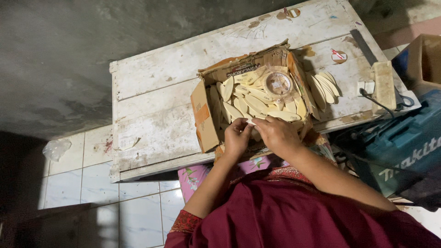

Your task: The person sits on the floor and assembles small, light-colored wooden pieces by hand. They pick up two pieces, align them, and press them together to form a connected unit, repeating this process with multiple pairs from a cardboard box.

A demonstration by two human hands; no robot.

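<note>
An open cardboard box [205,120] sits on a worn white wooden table [156,115], filled with several pale oval wooden pieces [250,103]. A roll of clear tape [277,83] lies on top of them. My left hand [237,138] and my right hand [275,133] meet at the box's near edge, fingers pinched together over a small pale piece; what exactly each holds is partly hidden. More oval pieces [324,87] lie fanned on the table right of the box.
A teal power-tool case [399,156] stands at the right, with a cable and a white plug block [367,87] on the table edge. A cardboard box [425,57] is at far right. Tiled floor [92,183] lies left, with a crumpled plastic bag [56,149].
</note>
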